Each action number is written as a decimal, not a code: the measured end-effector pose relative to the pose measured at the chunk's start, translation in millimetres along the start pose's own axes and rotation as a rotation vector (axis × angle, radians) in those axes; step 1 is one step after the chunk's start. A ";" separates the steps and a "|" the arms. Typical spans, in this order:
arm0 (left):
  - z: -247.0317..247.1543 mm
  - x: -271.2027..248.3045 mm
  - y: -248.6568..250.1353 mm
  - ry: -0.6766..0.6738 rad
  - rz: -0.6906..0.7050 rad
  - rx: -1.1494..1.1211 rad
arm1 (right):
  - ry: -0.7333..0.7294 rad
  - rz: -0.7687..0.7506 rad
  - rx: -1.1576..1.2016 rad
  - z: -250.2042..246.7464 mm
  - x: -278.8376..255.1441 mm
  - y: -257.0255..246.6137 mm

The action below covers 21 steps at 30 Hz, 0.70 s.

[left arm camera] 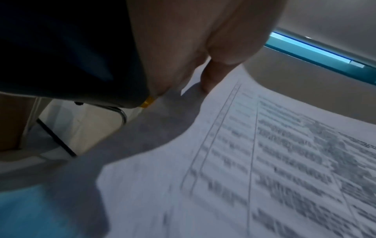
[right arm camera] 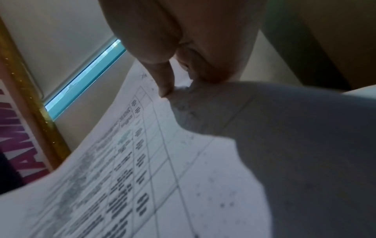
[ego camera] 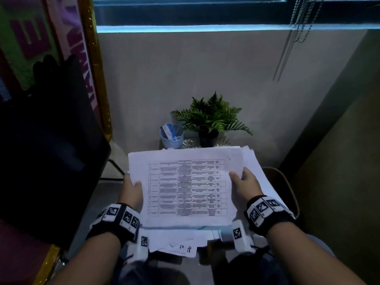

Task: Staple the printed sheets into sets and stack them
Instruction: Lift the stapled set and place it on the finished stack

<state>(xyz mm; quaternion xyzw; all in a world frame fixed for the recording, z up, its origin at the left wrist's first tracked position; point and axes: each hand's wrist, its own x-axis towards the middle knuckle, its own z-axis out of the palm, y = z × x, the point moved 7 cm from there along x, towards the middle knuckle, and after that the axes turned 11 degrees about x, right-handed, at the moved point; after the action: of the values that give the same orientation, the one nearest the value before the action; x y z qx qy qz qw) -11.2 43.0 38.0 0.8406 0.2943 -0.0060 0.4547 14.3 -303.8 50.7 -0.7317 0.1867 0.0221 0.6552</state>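
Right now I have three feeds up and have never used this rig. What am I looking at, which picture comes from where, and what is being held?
There is no machine here: a person works with bare hands, wearing wristbands with black-and-white markers. The big picture comes from a camera on the head, looking down. The other two come from cameras on each wrist, looking along the fingers, so they sit very close and blur.

The left hand and right hand each hold a side edge of the printed sheets, thumbs on top. The top page shows a table of text. More loose papers lie underneath, nearer the body.

Behind the sheets stand a blue cup with small items and a potted fern. No stapler shows in any view.
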 end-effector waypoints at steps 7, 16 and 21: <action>18.0 -18.6 87.3 0.133 0.547 0.530 | -0.111 0.018 -0.068 20.0 -15.3 0.4; 88.8 -43.5 147.6 -0.048 0.927 0.503 | -0.212 -0.026 -0.152 28.8 -3.0 -2.7; 101.1 -30.8 140.2 -0.112 0.893 0.448 | -0.251 -0.142 -0.340 34.1 0.5 -21.6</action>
<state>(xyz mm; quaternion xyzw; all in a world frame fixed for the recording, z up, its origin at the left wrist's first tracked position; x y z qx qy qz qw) 59.5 -107.7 94.0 0.9599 -0.1276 0.0812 0.2362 28.4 -269.3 66.3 -0.8346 0.0453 0.0976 0.5403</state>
